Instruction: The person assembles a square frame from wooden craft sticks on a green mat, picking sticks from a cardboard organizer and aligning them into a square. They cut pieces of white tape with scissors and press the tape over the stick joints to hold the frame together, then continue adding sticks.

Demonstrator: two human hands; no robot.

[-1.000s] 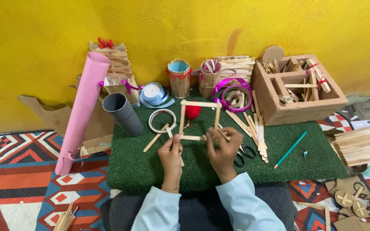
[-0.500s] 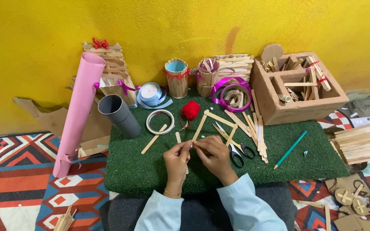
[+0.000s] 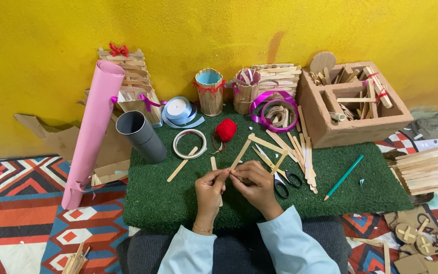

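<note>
We pinch a craft stick (image 3: 240, 155) between our left hand (image 3: 210, 187) and right hand (image 3: 256, 183), fingertips closed on its near end. Twisting might snap it, or it could slip onto the scissors (image 3: 280, 180) just right. Farther off, the brown box (image 3: 351, 129) holds sticks; the cup (image 3: 209, 92) looks empty.

Hidden and cut-off parts around the green mat

The near end of the wooden stick (image 3: 240, 155) is covered by the fingers of the left hand (image 3: 210, 189) and right hand (image 3: 256, 181), so the grip itself cannot be made out. The scissors (image 3: 279, 178) are partly hidden behind the right hand. The near edge of the green mat (image 3: 168, 203) is overlapped by the sleeves. A bundle of sticks (image 3: 74, 260) is cut off by the bottom edge.
</note>
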